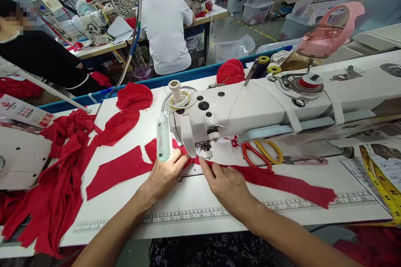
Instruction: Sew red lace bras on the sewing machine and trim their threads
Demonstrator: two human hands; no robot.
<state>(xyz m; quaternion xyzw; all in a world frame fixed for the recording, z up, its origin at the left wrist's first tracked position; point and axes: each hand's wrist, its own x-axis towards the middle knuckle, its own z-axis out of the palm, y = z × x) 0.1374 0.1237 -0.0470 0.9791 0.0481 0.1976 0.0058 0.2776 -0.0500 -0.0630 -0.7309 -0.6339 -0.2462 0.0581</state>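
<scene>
A white sewing machine (250,108) stretches across the table, its needle and presser foot (205,150) at the left end. A long red fabric strip (282,183) runs under the foot, continuing leftward as another red piece (115,171). My left hand (164,173) lies on the fabric just left of the foot, fingers pressed flat together. My right hand (225,183) rests on the strip just right of the foot, fingers extended and holding the cloth down.
A heap of red strips (59,167) lies at the left. Red and yellow scissors (260,154) sit under the machine arm, a yellow tape measure (382,187) at right. A person in white (166,29) and a person in black (40,58) sit behind.
</scene>
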